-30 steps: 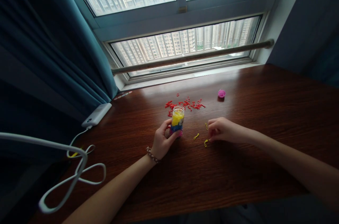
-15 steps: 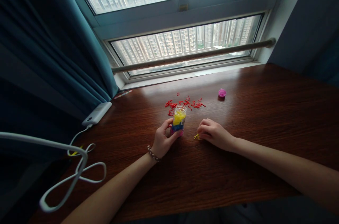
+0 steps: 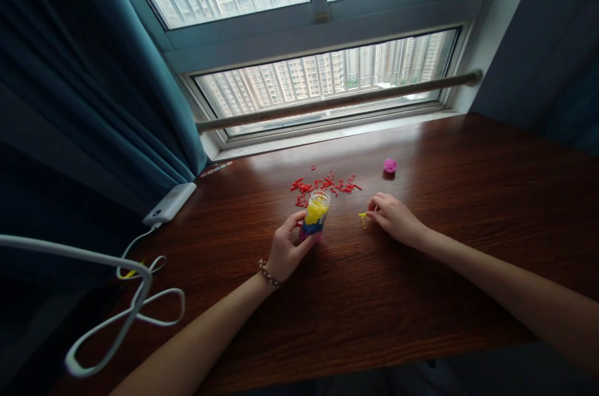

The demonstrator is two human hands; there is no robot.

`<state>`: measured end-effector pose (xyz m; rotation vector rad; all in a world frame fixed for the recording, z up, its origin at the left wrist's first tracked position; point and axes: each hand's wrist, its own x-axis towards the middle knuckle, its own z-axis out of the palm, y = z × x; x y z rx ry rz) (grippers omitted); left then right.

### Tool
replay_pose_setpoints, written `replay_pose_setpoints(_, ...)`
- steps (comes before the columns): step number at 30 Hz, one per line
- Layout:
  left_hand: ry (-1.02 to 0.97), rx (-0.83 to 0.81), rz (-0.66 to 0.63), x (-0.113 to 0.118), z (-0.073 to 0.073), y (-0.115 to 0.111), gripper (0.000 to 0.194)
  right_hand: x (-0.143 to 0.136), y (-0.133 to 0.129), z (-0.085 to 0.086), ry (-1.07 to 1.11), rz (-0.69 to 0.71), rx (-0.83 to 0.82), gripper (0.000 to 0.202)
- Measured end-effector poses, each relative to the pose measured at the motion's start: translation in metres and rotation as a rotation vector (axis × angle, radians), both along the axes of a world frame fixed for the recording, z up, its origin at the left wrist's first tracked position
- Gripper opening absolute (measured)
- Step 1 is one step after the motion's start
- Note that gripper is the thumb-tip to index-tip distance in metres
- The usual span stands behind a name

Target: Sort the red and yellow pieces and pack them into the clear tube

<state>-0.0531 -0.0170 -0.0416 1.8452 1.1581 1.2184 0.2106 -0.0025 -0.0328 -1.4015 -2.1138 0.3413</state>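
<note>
My left hand (image 3: pixel 286 248) is wrapped round a small clear jar (image 3: pixel 315 214) with its mouth uncovered. Layers of yellow, blue and pink pieces show through its wall. To the right of the jar, my right hand (image 3: pixel 395 219) pinches a few yellow rubber bands (image 3: pixel 362 219), which hang from the fingertips close to the tabletop. Behind the jar lies a loose scatter of small red rubber bands (image 3: pixel 327 184). A pink lid (image 3: pixel 390 165) rests on the table beyond my right hand.
The brown wooden table (image 3: pixel 449 165) reaches to the window sill. At the left edge lies a white power bank (image 3: pixel 171 204) with a looped white cable (image 3: pixel 161 321). A blue curtain (image 3: pixel 154 115) hangs beside it, and a horizontal rail (image 3: pixel 346 100) crosses the window.
My right hand has moved up and to the right, away from the jar, with the yellow rubber bands still in its fingers. My left hand and the jar have stayed put.
</note>
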Motion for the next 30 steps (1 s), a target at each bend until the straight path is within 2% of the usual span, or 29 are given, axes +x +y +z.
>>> replay_pose_setpoints(6, 0.055, 0.006, -0.018, -0.002, -0.002, 0.001, 0.044, -0.007, -0.003, -0.008, 0.001, 0.116, -0.023, 0.008)
replay_pose_setpoints(11, 0.184, 0.093, -0.033, -0.001, 0.003, -0.002, 0.043, -0.009, -0.003, -0.011, 0.019, 0.151, -0.062, 0.014)
replay_pose_setpoints(13, 0.219, 0.149, -0.043, 0.001, 0.006, -0.003, 0.042, -0.008, -0.003, -0.009, 0.049, 0.165, -0.030, 0.015)
replay_pose_setpoints(15, 0.257, 0.218, -0.041, 0.003, 0.010, -0.003, 0.041, -0.009, -0.006, -0.004, 0.154, 0.132, 0.034, 0.012)
replay_pose_setpoints(19, 0.339, 0.296, -0.022, 0.004, 0.011, -0.002, 0.041, -0.013, -0.018, 0.010, 0.538, -0.007, 0.111, 0.004)
replay_pose_setpoints(22, 0.398, 0.331, -0.038, 0.005, 0.010, -0.002, 0.041, -0.018, -0.029, 0.017, 0.695, 0.020, 0.073, 0.008)
replay_pose_setpoints(25, 0.439, 0.374, -0.092, 0.008, 0.009, -0.003, 0.042, -0.024, -0.035, 0.016, 0.677, 0.068, 0.057, 0.005)
replay_pose_setpoints(30, 0.451, 0.397, -0.168, 0.010, 0.009, -0.004, 0.043, -0.027, -0.036, 0.009, 0.534, 0.054, 0.189, 0.005)
